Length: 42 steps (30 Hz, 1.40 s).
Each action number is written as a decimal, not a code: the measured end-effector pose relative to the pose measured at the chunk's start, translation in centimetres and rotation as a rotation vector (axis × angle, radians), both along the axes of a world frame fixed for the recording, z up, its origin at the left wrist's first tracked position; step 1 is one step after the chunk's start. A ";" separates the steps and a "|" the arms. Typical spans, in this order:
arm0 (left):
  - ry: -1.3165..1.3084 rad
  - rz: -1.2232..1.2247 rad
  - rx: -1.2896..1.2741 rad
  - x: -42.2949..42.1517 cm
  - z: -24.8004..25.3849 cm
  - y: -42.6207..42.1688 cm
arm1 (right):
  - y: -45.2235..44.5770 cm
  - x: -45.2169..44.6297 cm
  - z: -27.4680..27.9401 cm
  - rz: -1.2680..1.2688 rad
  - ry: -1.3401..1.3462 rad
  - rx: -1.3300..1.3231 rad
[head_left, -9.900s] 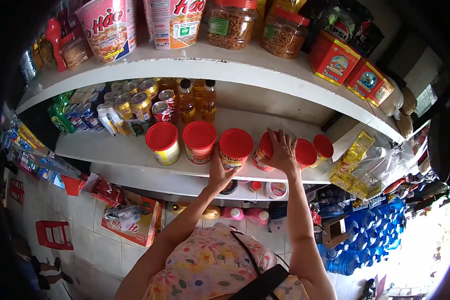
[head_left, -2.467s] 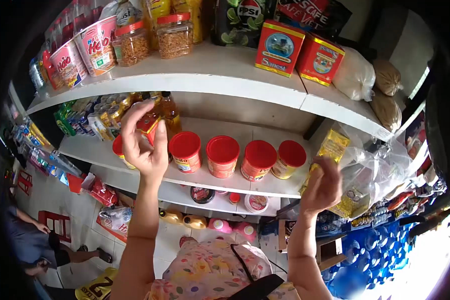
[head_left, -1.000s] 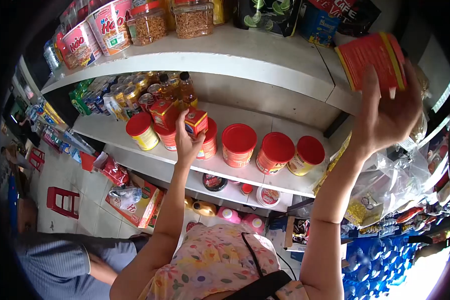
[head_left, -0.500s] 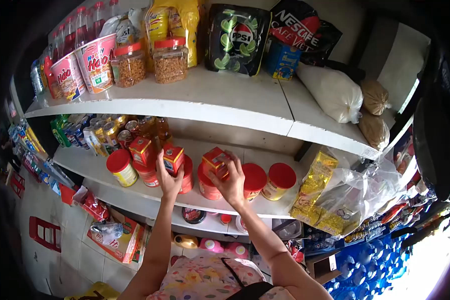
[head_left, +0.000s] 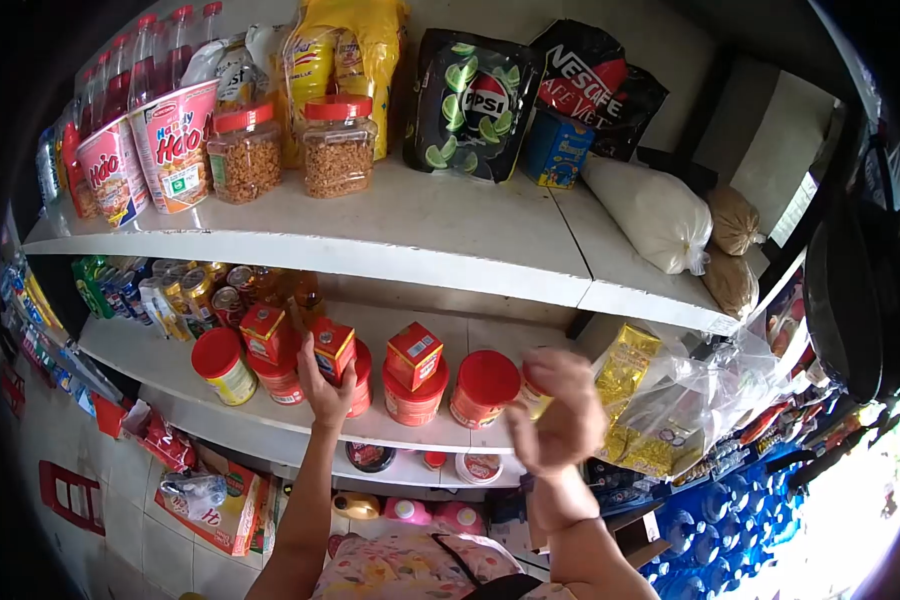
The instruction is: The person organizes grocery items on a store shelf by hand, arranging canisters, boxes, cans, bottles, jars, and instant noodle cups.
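Note:
My left hand (head_left: 326,395) has its fingers and thumb around a small red box (head_left: 333,343) that sits on a red-lidded can (head_left: 361,385). Close to its left, another red box (head_left: 267,335) stands on a similar can (head_left: 281,382). To the right, a third red box (head_left: 415,347) rests on the lid of a red can (head_left: 415,404), with no hand on it. My right hand (head_left: 562,425) is raised in front of the shelf, open and slightly blurred, with nothing visible in it. It partly covers a yellow can (head_left: 532,402) beside a red-lidded can (head_left: 485,388).
Above is a white shelf (head_left: 400,225) with cup noodles (head_left: 175,150), jars (head_left: 338,150) and a Pepsi pack (head_left: 475,105). Drink cans (head_left: 198,296) stand at the left. A clear plastic bag (head_left: 715,385) hangs at the right. Cartons (head_left: 213,505) lie on the floor.
My right hand has let go of the red box on the can and moved right, toward me. My left hand stays at its box. The view has shifted slightly.

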State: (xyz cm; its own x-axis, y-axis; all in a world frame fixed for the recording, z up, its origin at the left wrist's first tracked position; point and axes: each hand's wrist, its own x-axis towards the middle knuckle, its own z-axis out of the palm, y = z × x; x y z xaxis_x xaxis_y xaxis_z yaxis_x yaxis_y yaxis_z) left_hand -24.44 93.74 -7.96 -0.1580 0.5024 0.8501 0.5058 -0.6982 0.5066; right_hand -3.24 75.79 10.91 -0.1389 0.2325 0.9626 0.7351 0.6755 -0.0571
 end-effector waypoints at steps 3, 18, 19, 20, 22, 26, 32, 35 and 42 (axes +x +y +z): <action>0.005 -0.008 -0.010 0.0 0.2 -0.3 | -0.9 1.1 6.4 0.046 0.244 0.220; 0.036 -0.116 -0.101 -0.8 0.3 -0.2 | 17.3 10.3 17.4 -0.715 -0.202 -0.593; 0.038 -0.111 -0.117 -0.8 0.4 -0.3 | 17.3 10.2 17.4 -0.743 -0.227 -0.546; 0.041 -0.102 -0.137 -0.8 0.4 -0.5 | 17.0 10.4 17.7 -0.752 -0.223 -0.548; 0.049 -0.105 -0.141 -0.9 0.4 -0.4 | 16.1 10.6 18.5 -0.729 -0.255 -0.585; 0.044 -0.099 -0.120 -0.9 -0.1 -0.1 | 6.6 5.1 19.1 -0.536 -0.117 -0.340; 0.054 -0.039 -0.058 -0.8 0.0 0.1 | -6.3 0.1 9.4 -0.009 0.312 -0.203; 0.052 -0.061 -0.060 -0.9 -0.1 0.1 | -6.4 -1.3 3.1 -0.019 0.344 -0.435; 0.039 -0.011 -0.056 -0.7 -0.1 -0.1 | 2.3 3.8 -7.3 -0.373 0.195 -0.608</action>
